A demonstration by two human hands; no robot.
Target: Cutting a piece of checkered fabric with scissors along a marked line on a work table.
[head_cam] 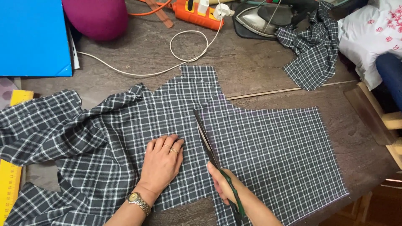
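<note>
The right hand (224, 184) is closed around the green handles of the scissors (207, 140), whose blades lie open in the checked fabric (125, 129), along the edge of the lighter panel (276, 155). Just beside it, the left hand (161, 161) lies open and flat on the cloth and presses it to the wooden surface (251, 62). The cutting seems to be in the middle; the next snip calls for a steady line. Farther away are a white cord (188, 46), an iron (261, 19) and a scrap (312, 54).

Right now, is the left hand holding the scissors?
No, the left hand lies flat on the checked cloth; the right hand holds the scissors.
</note>
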